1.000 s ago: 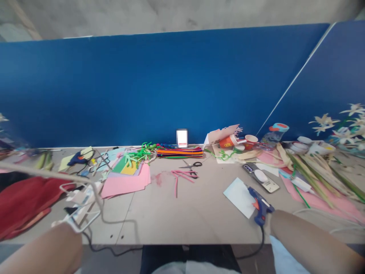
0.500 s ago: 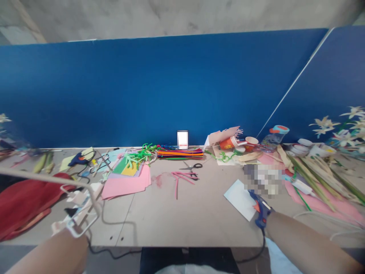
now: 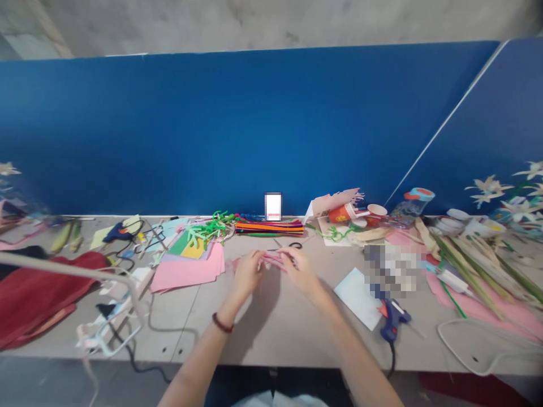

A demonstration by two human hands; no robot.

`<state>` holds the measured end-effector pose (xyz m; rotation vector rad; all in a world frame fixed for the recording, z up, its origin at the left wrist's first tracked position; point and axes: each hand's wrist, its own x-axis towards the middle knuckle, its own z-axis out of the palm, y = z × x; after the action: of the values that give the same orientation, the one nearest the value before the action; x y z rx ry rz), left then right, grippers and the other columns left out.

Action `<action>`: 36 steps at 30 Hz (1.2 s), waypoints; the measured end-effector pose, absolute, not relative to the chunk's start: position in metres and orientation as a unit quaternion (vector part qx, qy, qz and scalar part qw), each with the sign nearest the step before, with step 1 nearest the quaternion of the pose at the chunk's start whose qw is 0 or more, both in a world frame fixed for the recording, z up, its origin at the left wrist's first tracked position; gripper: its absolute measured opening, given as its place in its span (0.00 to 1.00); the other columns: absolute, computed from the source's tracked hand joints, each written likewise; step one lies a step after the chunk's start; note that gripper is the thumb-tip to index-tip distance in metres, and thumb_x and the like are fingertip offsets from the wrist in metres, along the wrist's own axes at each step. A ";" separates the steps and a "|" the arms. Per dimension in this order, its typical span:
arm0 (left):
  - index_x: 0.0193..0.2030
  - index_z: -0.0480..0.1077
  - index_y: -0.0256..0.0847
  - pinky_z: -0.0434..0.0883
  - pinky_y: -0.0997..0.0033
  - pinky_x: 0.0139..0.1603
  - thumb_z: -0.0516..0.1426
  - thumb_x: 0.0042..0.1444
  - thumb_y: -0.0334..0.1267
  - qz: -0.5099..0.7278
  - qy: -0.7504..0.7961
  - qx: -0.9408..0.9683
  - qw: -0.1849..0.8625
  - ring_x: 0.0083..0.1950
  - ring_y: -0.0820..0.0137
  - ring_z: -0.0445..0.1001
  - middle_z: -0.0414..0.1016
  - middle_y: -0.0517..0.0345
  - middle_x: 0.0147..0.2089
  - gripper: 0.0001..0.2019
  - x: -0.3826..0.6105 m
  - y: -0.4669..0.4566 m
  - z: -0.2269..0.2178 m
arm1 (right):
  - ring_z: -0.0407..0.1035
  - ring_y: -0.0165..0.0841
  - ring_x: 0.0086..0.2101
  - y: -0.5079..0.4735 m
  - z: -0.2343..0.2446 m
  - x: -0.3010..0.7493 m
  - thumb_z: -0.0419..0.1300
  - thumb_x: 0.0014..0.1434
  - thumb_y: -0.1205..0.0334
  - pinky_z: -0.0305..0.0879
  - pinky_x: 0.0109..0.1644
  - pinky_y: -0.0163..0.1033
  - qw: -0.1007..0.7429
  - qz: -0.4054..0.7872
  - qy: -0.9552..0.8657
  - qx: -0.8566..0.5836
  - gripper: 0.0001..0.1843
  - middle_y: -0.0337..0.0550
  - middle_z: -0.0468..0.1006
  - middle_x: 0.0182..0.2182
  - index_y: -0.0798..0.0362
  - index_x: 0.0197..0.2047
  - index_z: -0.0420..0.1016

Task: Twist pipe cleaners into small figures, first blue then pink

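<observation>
Both my hands meet over the middle of the desk (image 3: 263,333). My left hand (image 3: 247,273) and my right hand (image 3: 300,269) have their fingers curled on a few pink strips (image 3: 274,259) that run between them. Black-handled scissors (image 3: 291,246) lie just beyond my right hand. A dark bead bracelet sits on my left wrist. A stack of pink and coloured paper (image 3: 189,265) lies left of my left hand.
A blue glue gun (image 3: 392,318) with its cord lies at the right beside a white card (image 3: 358,289). Striped pipe cleaners (image 3: 269,227), paper cups (image 3: 345,212), long green stems (image 3: 475,263), red cloth (image 3: 40,291) and a blue partition (image 3: 237,130) surround the work spot.
Both arms came in from the desk's near corners to the centre. My right hand left the glue gun, and both hands now grip the pink strips.
</observation>
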<state>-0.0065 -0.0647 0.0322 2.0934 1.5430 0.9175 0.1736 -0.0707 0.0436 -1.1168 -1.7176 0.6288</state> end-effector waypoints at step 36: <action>0.40 0.74 0.39 0.69 0.77 0.36 0.67 0.40 0.33 0.603 0.353 0.333 0.633 0.34 0.75 0.72 0.74 0.58 0.35 0.17 -0.002 -0.027 -0.005 | 0.67 0.29 0.23 -0.049 -0.014 0.139 0.60 0.52 0.56 0.63 0.27 0.33 0.520 0.479 -0.544 -0.451 0.11 0.41 0.76 0.27 0.54 0.35 0.76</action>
<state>-0.0020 -0.0267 -0.0048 0.7624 0.8064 1.3804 0.1390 -0.0494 -0.0144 -1.0819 -1.3038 1.1490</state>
